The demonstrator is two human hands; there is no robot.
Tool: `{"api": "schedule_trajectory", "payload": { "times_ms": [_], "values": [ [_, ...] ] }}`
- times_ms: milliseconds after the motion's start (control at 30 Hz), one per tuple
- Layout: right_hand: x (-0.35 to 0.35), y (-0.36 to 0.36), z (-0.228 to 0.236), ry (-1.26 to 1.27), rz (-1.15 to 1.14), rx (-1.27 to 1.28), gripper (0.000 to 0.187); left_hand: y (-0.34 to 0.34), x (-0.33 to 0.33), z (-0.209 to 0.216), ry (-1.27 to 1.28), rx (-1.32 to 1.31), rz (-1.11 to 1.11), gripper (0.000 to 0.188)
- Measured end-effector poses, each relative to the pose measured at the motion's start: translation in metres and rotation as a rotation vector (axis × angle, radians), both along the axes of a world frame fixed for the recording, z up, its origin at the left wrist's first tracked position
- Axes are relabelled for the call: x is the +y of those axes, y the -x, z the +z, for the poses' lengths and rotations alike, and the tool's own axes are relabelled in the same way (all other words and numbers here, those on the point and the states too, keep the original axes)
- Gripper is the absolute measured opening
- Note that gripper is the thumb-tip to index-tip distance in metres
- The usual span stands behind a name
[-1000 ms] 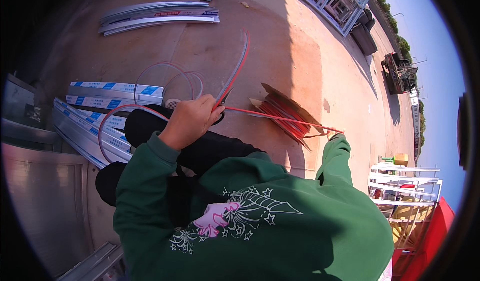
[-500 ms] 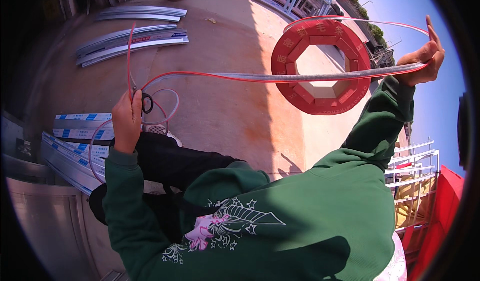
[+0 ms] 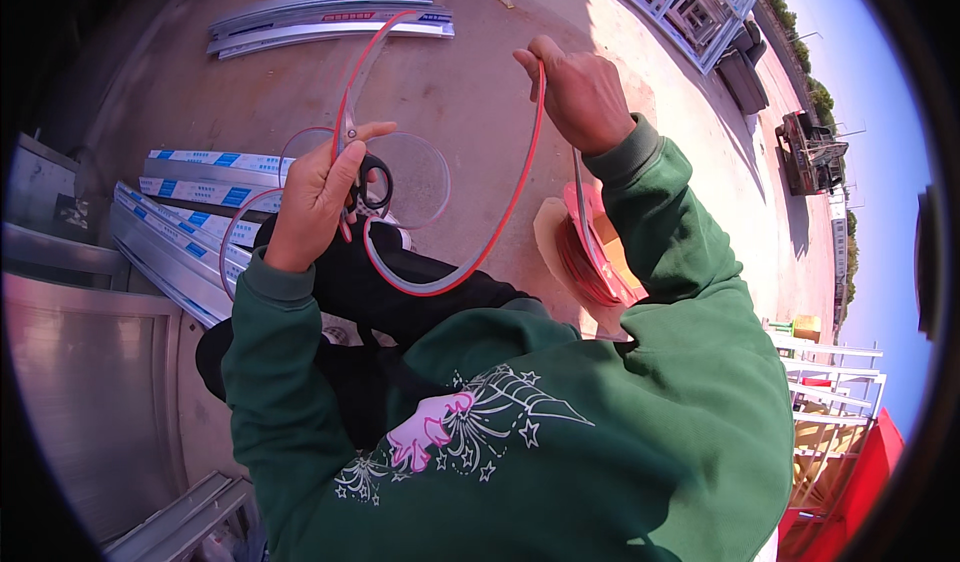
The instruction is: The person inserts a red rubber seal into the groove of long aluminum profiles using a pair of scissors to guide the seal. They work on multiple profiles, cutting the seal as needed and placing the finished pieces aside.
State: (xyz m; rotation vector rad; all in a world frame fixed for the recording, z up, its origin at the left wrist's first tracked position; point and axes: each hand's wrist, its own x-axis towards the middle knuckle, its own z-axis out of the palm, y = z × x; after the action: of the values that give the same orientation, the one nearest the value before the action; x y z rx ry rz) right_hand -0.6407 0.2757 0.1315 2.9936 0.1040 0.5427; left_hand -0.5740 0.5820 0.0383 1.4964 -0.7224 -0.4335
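My left hand (image 3: 325,192) is closed around a pair of black-handled scissors (image 3: 376,184), blades pointing up, and a length of red-and-grey sealing strip (image 3: 430,288). Loops of the strip hang about this hand, and one end arcs up beyond the blades. My right hand (image 3: 580,92), raised at centre right, grips the same strip. Between both hands the strip sags in a deep curve over my dark trouser leg. A red reel (image 3: 590,252) sits under my right forearm, partly hidden by the sleeve, with strip running up from it.
Bundles of silver metal profiles (image 3: 330,24) lie on the floor at the far left. Film-wrapped profiles (image 3: 190,232) lie beside my left arm, near a framed panel (image 3: 100,382). White frames (image 3: 690,2) stand at the back, with a parked vehicle (image 3: 808,152) at right.
My right hand has come in from the far right toward the left hand, so the taut strip now sags. The reel, earlier face-on, now shows lower and from the side.
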Motion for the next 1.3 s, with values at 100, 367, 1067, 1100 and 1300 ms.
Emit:
{"api": "schedule_trajectory", "payload": {
  "times_ms": [100, 367, 1067, 1100, 1300],
  "values": [
    [0.016, -0.012, -0.030, 0.084, 0.049, 0.038, 0.022, 0.008, -0.007, 0.006, 0.034, 0.209, -0.227, 0.050],
    [0.032, -0.033, -0.084, -0.016, 0.091, 0.162, 0.013, 0.001, -0.014, -0.001, 0.289, 0.517, -0.348, 0.053],
    [-0.090, 0.209, -0.423, -0.616, -1.178, 0.759, 0.036, -0.076, 0.119, 0.006, 1.176, 0.512, -0.021, 0.028],
    [-0.104, 0.233, -0.431, -0.889, -1.171, 0.597, 0.034, -0.078, 0.122, 0.006, 1.168, 0.534, 0.014, 0.026],
    [-0.116, 0.270, -0.432, -1.267, -1.138, 0.457, 0.027, -0.079, 0.122, 0.005, 1.159, 0.526, -0.057, 0.021]
  ]
}}
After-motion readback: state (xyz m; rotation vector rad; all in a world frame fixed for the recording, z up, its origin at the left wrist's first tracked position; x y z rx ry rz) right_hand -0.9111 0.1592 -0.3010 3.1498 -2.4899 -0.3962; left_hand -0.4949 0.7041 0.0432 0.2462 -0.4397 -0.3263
